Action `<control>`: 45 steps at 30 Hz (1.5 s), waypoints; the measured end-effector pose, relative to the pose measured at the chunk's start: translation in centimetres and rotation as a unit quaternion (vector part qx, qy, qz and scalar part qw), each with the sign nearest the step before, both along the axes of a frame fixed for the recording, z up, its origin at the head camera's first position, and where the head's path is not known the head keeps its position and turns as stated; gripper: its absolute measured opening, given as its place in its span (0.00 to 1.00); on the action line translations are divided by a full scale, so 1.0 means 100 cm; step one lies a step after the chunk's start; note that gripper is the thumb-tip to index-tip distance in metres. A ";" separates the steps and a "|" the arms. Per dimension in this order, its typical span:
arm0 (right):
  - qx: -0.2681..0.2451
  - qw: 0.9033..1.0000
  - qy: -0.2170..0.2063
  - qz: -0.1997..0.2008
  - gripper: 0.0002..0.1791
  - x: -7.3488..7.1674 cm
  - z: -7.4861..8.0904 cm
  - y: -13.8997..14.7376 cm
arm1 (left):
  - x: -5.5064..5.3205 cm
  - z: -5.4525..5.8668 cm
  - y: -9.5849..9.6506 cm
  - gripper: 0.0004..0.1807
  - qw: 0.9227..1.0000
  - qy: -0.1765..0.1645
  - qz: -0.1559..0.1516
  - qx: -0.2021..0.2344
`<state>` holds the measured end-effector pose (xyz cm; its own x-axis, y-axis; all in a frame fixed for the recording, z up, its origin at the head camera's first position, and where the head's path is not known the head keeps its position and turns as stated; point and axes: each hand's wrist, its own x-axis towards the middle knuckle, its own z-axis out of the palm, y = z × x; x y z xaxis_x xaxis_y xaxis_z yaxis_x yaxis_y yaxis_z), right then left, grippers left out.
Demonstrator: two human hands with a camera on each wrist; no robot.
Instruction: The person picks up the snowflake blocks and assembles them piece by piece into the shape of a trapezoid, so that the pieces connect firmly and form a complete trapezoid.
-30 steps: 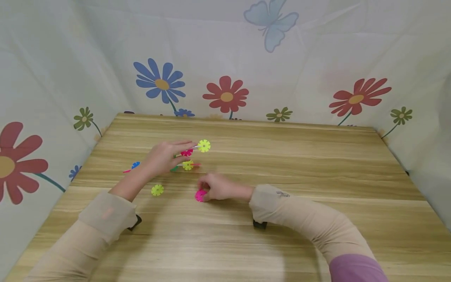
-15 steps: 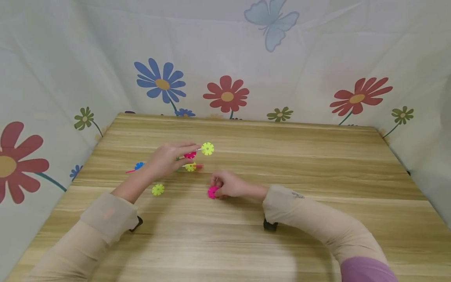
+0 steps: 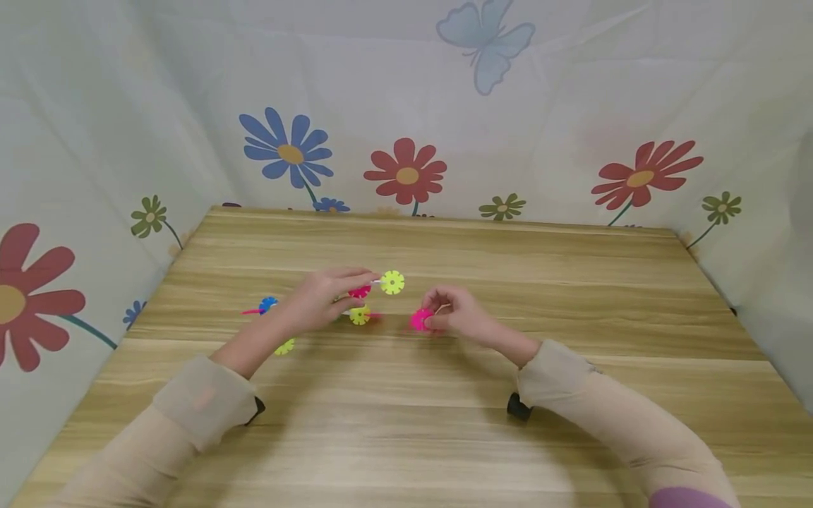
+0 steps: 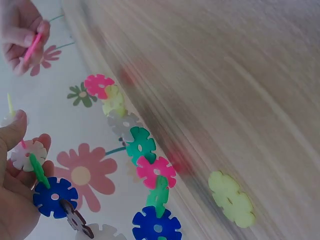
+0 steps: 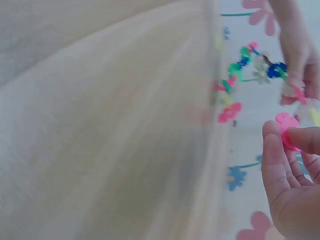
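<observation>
My left hand (image 3: 320, 302) pinches a chain of interlocking notched plastic discs near one end. A yellow disc (image 3: 392, 282) sticks out past its fingertips. The rest of the chain loops round below, with blue discs (image 4: 55, 197), green, clear and pink ones; its other end is a pink disc (image 4: 99, 86). In the head view the left hand and forearm hide much of it. Between thumb and fingers, my right hand (image 3: 462, 314) pinches a single pink disc (image 3: 420, 319), apart from the chain and to its right.
A loose yellow disc (image 4: 231, 200) lies on the wooden table (image 3: 571, 296), partly behind the left forearm in the head view. A flower-printed cloth (image 3: 540, 141) stands around the table's back and sides.
My right hand has moved right and farther from me with the pink disc. The left hand has shifted right with the chain, and its forearm now covers part of the loose yellow disc.
</observation>
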<state>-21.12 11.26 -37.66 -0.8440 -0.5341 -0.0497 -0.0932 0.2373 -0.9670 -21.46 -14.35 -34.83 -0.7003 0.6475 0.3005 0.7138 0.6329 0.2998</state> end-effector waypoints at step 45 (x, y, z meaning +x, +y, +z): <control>-0.038 0.985 0.139 -0.091 0.07 0.020 0.038 0.015 | 0.021 0.013 0.024 0.29 0.993 -0.108 -0.052 -0.002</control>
<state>-19.08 12.74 -33.86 -0.9013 -0.3666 0.2307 -0.3196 0.2032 -0.9255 -19.37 -11.90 -33.51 -0.6769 0.7211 0.1476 0.6948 0.5597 0.4516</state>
